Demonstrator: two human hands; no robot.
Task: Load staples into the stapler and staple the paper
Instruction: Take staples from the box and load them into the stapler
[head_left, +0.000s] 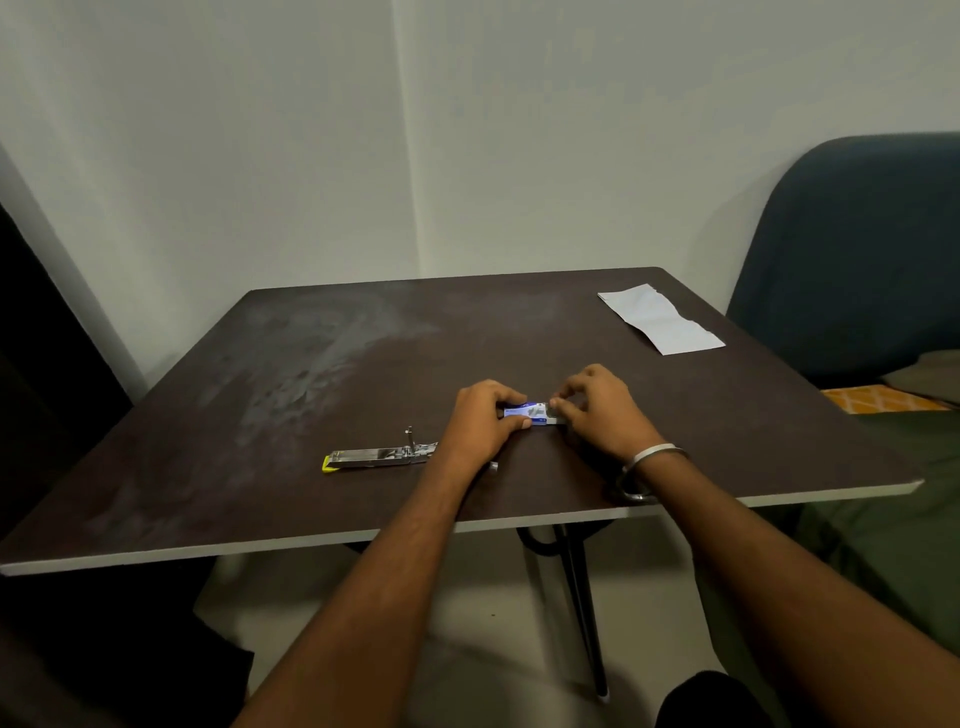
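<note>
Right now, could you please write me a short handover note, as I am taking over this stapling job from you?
Left hand: holds the small staple box at its left end, just above the table.
Right hand: fingertips at the box's right end, apparently opening it.
Stapler: lies opened out on the table, left of the hands, untouched.
Paper: lies flat at the far right corner, beside the blue chair.
Done: stapler opened, box picked up.
Left: take out a strip of staples, load it, close the stapler, fetch the paper and staple it.
</note>
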